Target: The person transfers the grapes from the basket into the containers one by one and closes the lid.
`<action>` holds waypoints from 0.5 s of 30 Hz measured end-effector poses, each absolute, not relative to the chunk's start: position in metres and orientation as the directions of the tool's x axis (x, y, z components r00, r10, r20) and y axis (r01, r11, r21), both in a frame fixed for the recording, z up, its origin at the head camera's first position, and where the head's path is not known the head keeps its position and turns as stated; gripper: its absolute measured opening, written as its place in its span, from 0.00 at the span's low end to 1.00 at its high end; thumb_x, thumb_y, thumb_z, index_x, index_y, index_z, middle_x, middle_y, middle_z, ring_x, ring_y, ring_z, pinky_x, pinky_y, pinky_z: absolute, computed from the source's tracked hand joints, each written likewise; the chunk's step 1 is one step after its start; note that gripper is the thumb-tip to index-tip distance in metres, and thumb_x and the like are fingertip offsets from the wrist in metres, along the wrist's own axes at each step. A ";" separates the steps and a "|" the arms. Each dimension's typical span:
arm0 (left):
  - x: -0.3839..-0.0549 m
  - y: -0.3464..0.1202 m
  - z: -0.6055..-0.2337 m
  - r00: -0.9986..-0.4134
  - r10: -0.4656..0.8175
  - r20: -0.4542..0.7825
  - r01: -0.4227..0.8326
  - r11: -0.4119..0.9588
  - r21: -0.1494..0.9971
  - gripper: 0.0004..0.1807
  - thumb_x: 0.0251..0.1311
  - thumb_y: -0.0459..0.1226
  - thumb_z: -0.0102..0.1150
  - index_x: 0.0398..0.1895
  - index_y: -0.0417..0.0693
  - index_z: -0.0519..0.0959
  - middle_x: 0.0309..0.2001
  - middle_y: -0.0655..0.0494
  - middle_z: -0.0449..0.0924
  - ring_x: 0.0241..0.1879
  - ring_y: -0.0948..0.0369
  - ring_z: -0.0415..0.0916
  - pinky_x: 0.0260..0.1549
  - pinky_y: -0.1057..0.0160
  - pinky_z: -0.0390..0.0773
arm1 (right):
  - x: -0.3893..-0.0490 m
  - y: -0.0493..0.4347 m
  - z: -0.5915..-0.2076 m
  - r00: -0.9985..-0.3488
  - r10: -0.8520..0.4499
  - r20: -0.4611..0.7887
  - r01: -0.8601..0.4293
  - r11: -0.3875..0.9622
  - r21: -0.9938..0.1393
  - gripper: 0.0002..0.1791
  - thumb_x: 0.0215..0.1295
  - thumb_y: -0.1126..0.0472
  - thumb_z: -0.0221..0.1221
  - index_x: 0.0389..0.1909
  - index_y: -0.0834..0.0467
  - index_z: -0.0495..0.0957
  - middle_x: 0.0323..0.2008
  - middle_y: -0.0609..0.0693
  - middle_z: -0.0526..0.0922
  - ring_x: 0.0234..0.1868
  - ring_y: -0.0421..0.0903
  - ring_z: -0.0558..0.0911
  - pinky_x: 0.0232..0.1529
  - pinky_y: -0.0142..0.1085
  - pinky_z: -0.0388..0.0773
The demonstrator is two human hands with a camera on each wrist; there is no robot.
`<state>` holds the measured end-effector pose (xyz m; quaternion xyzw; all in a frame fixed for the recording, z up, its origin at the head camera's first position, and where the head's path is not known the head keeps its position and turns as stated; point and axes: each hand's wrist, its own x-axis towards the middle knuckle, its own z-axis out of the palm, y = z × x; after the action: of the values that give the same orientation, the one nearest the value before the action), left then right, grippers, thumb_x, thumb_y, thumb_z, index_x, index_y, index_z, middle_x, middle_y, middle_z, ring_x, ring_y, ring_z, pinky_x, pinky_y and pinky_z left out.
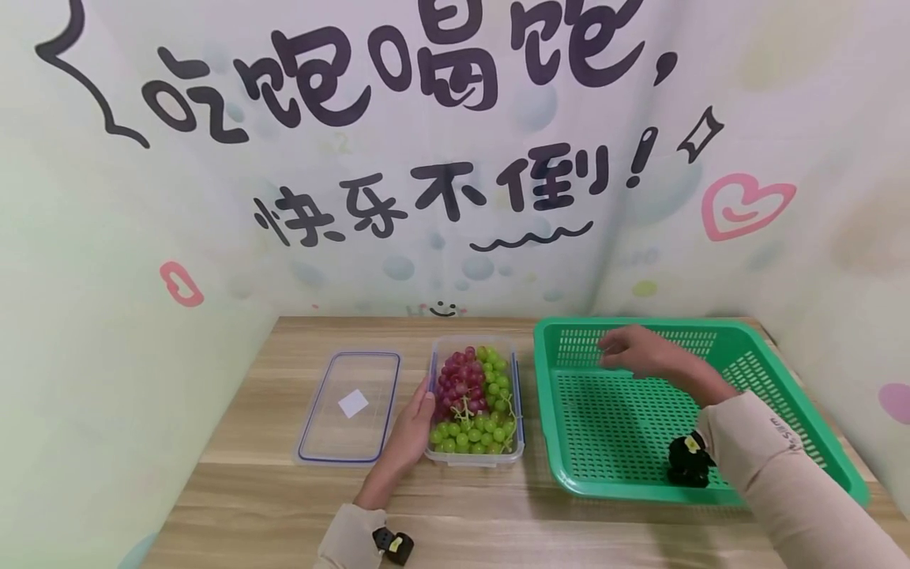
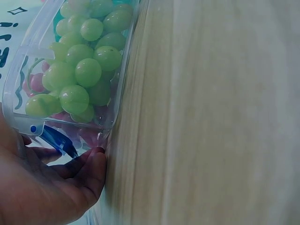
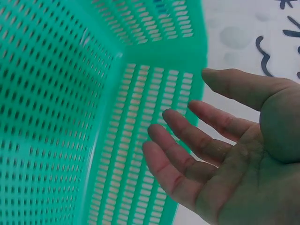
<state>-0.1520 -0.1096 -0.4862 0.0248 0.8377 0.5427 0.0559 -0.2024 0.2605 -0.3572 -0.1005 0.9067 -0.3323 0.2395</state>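
A clear plastic food container (image 1: 475, 458) holds red grapes (image 1: 460, 379) and green grapes (image 1: 472, 437) on their stems. My left hand (image 1: 408, 431) grips the container's left side, its thumb at the rim. In the left wrist view, bent fingers (image 2: 96, 171) touch the outer wall low down, beneath a blue side clip (image 2: 58, 139). Over the far left part of a green plastic basket (image 1: 562, 466) is my right hand (image 1: 640, 353), holding nothing. Its fingers (image 3: 171, 161) are spread and slightly bent in the right wrist view, near the perforated basket wall.
A transparent lid (image 1: 330, 433) with a blue seal and a white square label (image 1: 352, 403) lies left of the container. The wooden table (image 1: 455, 521) ends at a printed cloth backdrop (image 1: 441, 269). Cloth also hangs at both sides.
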 end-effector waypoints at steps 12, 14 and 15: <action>-0.153 -0.110 -0.488 -0.992 0.107 -0.069 -0.020 0.408 0.913 0.29 0.80 0.43 0.28 0.79 0.45 0.49 0.77 0.39 0.51 0.75 0.39 0.49 0.73 0.40 0.49 | -0.196 0.300 -0.363 -0.778 -0.291 -0.557 0.020 0.874 -0.485 0.33 0.66 0.54 0.64 0.65 0.69 0.68 0.58 0.70 0.76 0.55 0.64 0.78 0.33 0.49 0.84; -0.153 -0.110 -0.488 -0.992 0.110 -0.065 -0.014 0.410 0.912 0.29 0.80 0.43 0.29 0.79 0.45 0.49 0.77 0.39 0.51 0.75 0.39 0.49 0.73 0.39 0.49 | -0.194 0.304 -0.365 -0.753 -0.281 -0.595 0.031 0.888 -0.459 0.33 0.64 0.53 0.65 0.65 0.66 0.70 0.55 0.65 0.78 0.52 0.60 0.79 0.31 0.48 0.84; -0.153 -0.110 -0.488 -0.992 0.112 -0.065 -0.014 0.409 0.912 0.29 0.80 0.43 0.28 0.79 0.45 0.48 0.77 0.39 0.51 0.75 0.39 0.49 0.73 0.39 0.50 | -0.193 0.305 -0.366 -0.740 -0.276 -0.613 0.041 0.892 -0.451 0.32 0.64 0.53 0.66 0.65 0.65 0.71 0.54 0.63 0.79 0.50 0.59 0.80 0.30 0.48 0.84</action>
<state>-0.1526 -0.1101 -0.4880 0.0294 0.8374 0.5427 0.0581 -0.1933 0.3055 -0.3663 -0.0651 0.9055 -0.2235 0.3548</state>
